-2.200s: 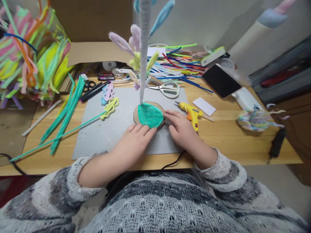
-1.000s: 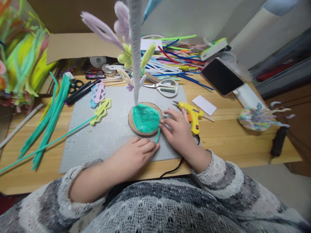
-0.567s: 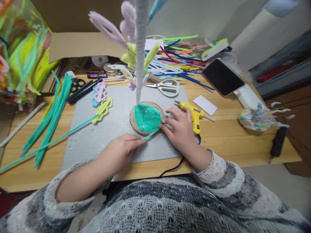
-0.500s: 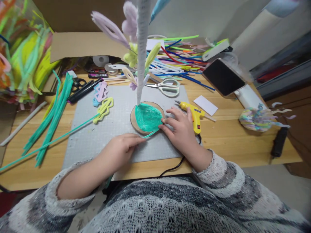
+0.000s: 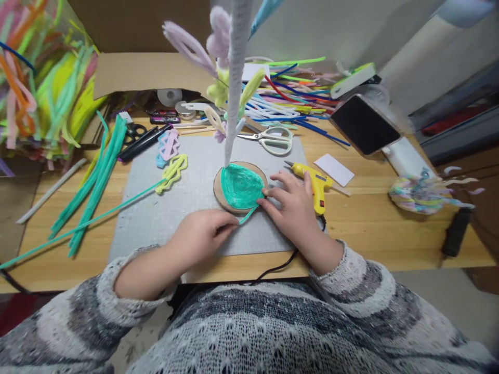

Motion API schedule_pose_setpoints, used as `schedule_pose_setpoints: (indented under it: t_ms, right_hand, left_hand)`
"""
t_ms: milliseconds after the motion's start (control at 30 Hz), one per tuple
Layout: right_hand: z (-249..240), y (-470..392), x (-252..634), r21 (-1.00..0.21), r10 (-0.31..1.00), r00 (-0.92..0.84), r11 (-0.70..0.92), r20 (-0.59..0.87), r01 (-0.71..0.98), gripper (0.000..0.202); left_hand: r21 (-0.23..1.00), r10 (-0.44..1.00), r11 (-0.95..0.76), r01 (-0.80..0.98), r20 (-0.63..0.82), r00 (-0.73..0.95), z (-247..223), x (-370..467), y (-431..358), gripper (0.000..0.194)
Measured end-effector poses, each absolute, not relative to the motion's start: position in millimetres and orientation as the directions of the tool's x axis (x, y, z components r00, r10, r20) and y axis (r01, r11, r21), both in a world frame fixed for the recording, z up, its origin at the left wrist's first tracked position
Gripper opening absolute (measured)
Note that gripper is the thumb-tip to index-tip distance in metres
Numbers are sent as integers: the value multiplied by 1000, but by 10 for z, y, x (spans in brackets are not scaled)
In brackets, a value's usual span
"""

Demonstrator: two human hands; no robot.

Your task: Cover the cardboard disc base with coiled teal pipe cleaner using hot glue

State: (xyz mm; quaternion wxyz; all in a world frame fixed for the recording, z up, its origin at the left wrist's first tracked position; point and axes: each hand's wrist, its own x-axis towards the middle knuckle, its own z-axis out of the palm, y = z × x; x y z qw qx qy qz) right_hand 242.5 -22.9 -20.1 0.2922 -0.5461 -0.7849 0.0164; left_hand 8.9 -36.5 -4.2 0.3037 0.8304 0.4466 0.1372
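Note:
A teal-green coil of pipe cleaner (image 5: pixel 241 186) covers most of a round wood slice (image 5: pixel 219 193). From the coil's lower right edge a loose length of green pipe cleaner (image 5: pixel 249 214) runs toward me. My left hand (image 5: pixel 200 231) pinches this length between thumb and fingertips, just below the slice. Thumb and index finger of my right hand (image 5: pixel 290 205) close on the same pipe cleaner at the coil's right corner, the other fingers bent above. A white wrapped stem (image 5: pixel 236 67) rises from the coil's back left edge, bearing pastel pipe-cleaner flowers (image 5: pixel 219 39).
Beneath the slice lies a grey cutting mat (image 5: pixel 144 228). A yellow glue gun (image 5: pixel 318 189) sits right of my right hand, its cord trailing forward. White-handled scissors (image 5: pixel 276 140) lie behind, green pipe cleaners (image 5: pixel 91 192) to the left, a phone (image 5: pixel 364 124) at the back right.
The whole view has shifted slightly, so things sit farther right. The loose pipe cleaner now angles more steeply away from the coil, with my left hand still holding it. My right hand stays at the coil's corner.

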Motion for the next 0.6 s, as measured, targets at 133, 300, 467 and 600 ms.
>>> schedule_pose_setpoints:
  t_ms: [133, 300, 467, 600]
  right_hand:
    - [-201, -235, 2432, -344, 866, -245, 411, 436, 844, 19]
    - [-198, -241, 2428, -330, 866, -243, 405, 436, 853, 20]
    - [-196, -237, 2421, -328, 869, -236, 397, 436, 857, 22]
    - [-202, -235, 2422, -330, 868, -233, 397, 439, 857, 23]
  left_hand:
    - [535, 803, -492, 687, -27, 596, -69, 116, -379, 20]
    - [531, 819, -480, 698, -13, 573, -46, 74, -368, 19]
    - [544, 868, -380, 748, -69, 491, 19, 62, -322, 19]
    - [560, 903, -250, 790, -158, 399, 70, 90, -289, 20]
